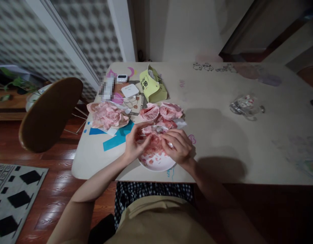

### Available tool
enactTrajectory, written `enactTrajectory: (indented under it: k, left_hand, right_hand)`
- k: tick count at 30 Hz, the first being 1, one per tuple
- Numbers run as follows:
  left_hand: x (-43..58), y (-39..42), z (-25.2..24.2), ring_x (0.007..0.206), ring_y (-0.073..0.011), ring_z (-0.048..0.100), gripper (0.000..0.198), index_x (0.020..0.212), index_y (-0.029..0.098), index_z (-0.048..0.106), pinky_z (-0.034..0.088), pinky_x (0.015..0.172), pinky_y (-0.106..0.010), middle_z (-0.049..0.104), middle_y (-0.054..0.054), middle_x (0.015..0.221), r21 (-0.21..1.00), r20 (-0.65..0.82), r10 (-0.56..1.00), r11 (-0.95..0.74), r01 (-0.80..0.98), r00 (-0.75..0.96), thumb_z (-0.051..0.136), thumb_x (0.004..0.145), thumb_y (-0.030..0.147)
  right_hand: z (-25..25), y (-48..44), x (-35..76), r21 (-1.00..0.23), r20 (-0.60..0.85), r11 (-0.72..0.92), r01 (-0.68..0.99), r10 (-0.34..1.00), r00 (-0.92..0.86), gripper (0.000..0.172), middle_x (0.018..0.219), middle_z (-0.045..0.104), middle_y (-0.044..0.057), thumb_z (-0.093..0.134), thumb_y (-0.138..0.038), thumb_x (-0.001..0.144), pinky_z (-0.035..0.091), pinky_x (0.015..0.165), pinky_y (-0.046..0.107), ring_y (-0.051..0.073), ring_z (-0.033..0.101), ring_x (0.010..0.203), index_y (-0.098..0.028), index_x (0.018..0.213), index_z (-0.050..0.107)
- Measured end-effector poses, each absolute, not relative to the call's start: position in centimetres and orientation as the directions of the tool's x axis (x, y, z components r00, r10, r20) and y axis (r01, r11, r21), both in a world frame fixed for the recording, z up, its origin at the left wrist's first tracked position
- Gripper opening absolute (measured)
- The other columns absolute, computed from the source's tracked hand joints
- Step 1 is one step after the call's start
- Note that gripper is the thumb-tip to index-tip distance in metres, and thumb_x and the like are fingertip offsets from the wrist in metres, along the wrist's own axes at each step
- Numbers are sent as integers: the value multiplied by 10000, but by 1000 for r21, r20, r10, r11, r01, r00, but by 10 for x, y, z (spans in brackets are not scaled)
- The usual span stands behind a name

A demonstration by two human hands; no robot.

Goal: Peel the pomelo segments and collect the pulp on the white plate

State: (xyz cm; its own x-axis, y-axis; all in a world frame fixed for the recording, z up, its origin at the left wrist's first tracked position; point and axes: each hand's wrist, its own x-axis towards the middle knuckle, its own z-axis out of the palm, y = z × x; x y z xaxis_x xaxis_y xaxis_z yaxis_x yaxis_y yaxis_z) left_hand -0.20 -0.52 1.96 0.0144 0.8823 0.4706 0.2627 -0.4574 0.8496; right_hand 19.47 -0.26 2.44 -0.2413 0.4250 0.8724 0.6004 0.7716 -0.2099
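Both hands work over a white plate (158, 164) near the table's front edge. My left hand (133, 144) and my right hand (178, 145) are both closed on a pink pomelo segment (153, 140), gripping it from either side above the plate. Small pink bits of flesh lie on the plate. Just beyond the hands sit more pink pomelo segments (162, 113). A heap of pink peel and pith (107, 115) lies to the left on blue and white paper.
A yellow tissue pack (152, 84), a white box (129, 90) and a small white device (122, 78) sit at the table's back left. A clear glass object (245, 105) stands at right. A brown chair (48, 113) is left of the table.
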Motion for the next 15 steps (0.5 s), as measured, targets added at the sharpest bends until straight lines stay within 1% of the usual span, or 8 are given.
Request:
enactTrajectory:
  k: [1, 3, 4, 5, 7, 10, 12, 15]
  left_hand:
    - [-2, -4, 20, 958, -141, 745, 357, 1224, 184, 633, 595, 692, -182, 753, -104, 1197, 851, 468, 883, -449, 270, -7, 777, 912, 284]
    - [-4, 0, 19, 754, -85, 698, 332, 1185, 177, 653, 538, 583, -153, 769, -92, 1154, 866, 448, 893, -422, 269, -39, 786, 908, 301]
    - [-4, 2, 17, 706, -75, 679, 330, 1175, 175, 662, 527, 563, -152, 777, -87, 1135, 876, 433, 900, -408, 256, -51, 792, 903, 309]
    - [-5, 4, 15, 697, -79, 682, 332, 1166, 173, 671, 533, 567, -158, 785, -85, 1112, 887, 419, 906, -395, 239, -59, 800, 896, 316]
    - [-7, 6, 11, 747, -116, 725, 346, 1153, 161, 694, 576, 617, -186, 799, -86, 1058, 901, 402, 912, -380, 209, -78, 816, 878, 333]
    - [-9, 6, 9, 741, -140, 752, 380, 1185, 144, 721, 612, 642, -219, 809, -112, 1093, 907, 381, 922, -357, 224, -75, 813, 878, 348]
    - [-10, 4, 11, 735, -135, 757, 392, 1246, 155, 726, 626, 665, -224, 802, -121, 1171, 879, 402, 915, -373, 298, -41, 788, 902, 333]
    - [-10, 0, 14, 760, -116, 758, 374, 1299, 207, 726, 642, 752, -218, 805, -83, 1194, 764, 519, 854, -485, 427, 42, 755, 932, 276]
  right_hand:
    - [25, -2, 195, -223, 876, 768, 600, 428, -222, 288, 912, 781, 26, 749, -50, 875, 636, 836, 333, 181, 723, 898, -194, 1124, 730]
    - [26, 0, 195, -240, 873, 760, 604, 441, -207, 288, 922, 782, 24, 769, -57, 870, 630, 842, 343, 185, 722, 906, -208, 1113, 736]
    - [26, 1, 196, -250, 869, 756, 605, 451, -204, 278, 925, 782, 21, 777, -68, 871, 628, 846, 352, 189, 722, 908, -218, 1102, 740]
    - [26, 1, 196, -260, 865, 752, 606, 460, -200, 257, 922, 781, 16, 784, -84, 873, 626, 847, 361, 192, 721, 906, -230, 1081, 744]
    - [27, 3, 197, -282, 862, 747, 602, 473, -182, 192, 899, 775, 9, 795, -118, 877, 624, 841, 374, 198, 720, 888, -243, 1014, 748]
    - [24, 4, 199, -301, 842, 727, 617, 506, -185, 152, 905, 774, 16, 782, -132, 891, 623, 857, 381, 204, 724, 905, -244, 988, 748]
    - [20, 4, 199, -285, 831, 712, 642, 518, -205, 220, 959, 783, 24, 741, -100, 910, 622, 886, 373, 203, 730, 953, -249, 1072, 752]
    - [14, 2, 199, -221, 835, 731, 646, 484, -263, 341, 1023, 791, 29, 713, -70, 917, 627, 908, 356, 196, 732, 993, -250, 1207, 730]
